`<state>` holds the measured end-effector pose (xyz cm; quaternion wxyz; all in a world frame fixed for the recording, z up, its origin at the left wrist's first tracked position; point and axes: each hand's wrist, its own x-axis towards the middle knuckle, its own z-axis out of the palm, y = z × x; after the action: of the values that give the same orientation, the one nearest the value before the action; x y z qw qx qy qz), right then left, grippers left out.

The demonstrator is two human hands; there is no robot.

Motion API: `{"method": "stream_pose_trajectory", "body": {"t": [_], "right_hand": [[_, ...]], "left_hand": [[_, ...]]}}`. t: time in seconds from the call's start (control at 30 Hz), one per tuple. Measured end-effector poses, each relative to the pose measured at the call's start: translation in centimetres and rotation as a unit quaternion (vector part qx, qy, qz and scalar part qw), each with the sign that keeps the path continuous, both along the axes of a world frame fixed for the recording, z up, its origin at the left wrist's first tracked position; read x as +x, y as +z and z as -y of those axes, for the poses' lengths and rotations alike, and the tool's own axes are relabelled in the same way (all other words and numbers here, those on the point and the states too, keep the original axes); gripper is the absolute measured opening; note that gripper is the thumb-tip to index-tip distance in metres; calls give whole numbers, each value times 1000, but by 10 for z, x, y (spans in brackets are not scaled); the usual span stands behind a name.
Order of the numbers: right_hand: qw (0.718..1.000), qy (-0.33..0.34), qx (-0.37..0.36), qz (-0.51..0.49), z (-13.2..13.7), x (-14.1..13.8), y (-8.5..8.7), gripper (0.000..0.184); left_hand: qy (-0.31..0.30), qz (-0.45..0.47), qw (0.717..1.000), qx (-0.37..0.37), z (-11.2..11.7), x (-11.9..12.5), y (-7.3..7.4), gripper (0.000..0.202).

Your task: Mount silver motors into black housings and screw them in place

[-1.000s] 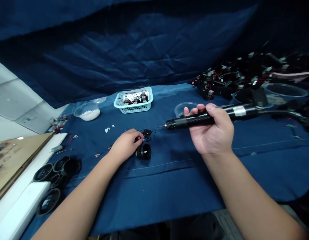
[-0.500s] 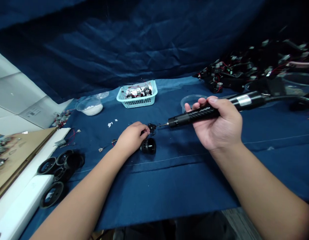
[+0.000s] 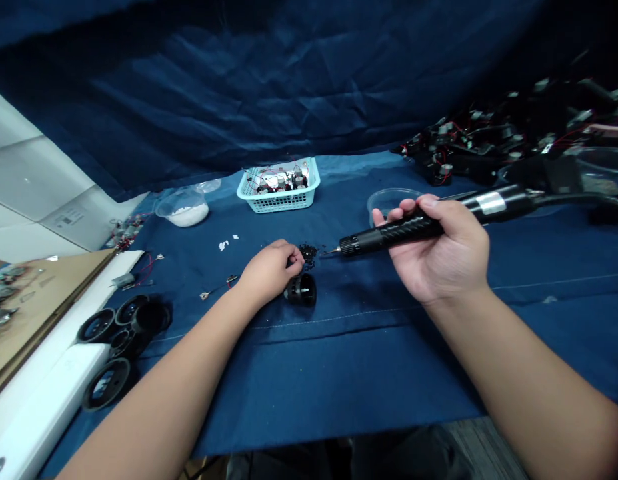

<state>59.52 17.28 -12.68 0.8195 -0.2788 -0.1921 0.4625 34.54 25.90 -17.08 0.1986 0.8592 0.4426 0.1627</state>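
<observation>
My right hand (image 3: 441, 257) grips a black electric screwdriver (image 3: 409, 230), its thumb along the top and its thin metal bit pointing left. The bit's tip is just right of a small pile of black screws (image 3: 307, 253). At the pile's left edge, my left hand (image 3: 271, 270) has its thumb and fingertips pinched together; what they hold, if anything, is too small to make out. Just below those fingers a round black plastic housing (image 3: 303, 291) lies on its side on the blue cloth, its open end facing right.
A light blue basket (image 3: 281, 202) of small motors with wires stands behind. Bowls hold white bits (image 3: 186, 215) at left; a clear tub (image 3: 383, 200) is behind the screwdriver. Black rings (image 3: 109, 383) lie at left, wired black parts (image 3: 449, 153) heap up at far right.
The whole view has shifted slightly, so everything sits a little farther right. Both hands keep nearly the same pose, the screwdriver still close to the screws.
</observation>
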Motion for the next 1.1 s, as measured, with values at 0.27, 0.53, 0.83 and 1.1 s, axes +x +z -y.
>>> {"method": "stream_pose_trajectory", "body": {"t": [0.27,0.53,0.83,1.1], "right_hand": [[1000,2,-6,6,1,-3,0,9],[1000,4,-11,0,0,-2,1,9],[1000,4,-11,-1,1,-4,2,9],[1000,8,-11,2,1,-3,0,11]], "left_hand": [[-23,7,1000,-4,-3,0,-2,16],[-25,15,1000,0,-4,0,-4,14],[-8,25,1000,-16,-2,0,1,14],[40,41,997,-47,-1,-2,6,13]]}}
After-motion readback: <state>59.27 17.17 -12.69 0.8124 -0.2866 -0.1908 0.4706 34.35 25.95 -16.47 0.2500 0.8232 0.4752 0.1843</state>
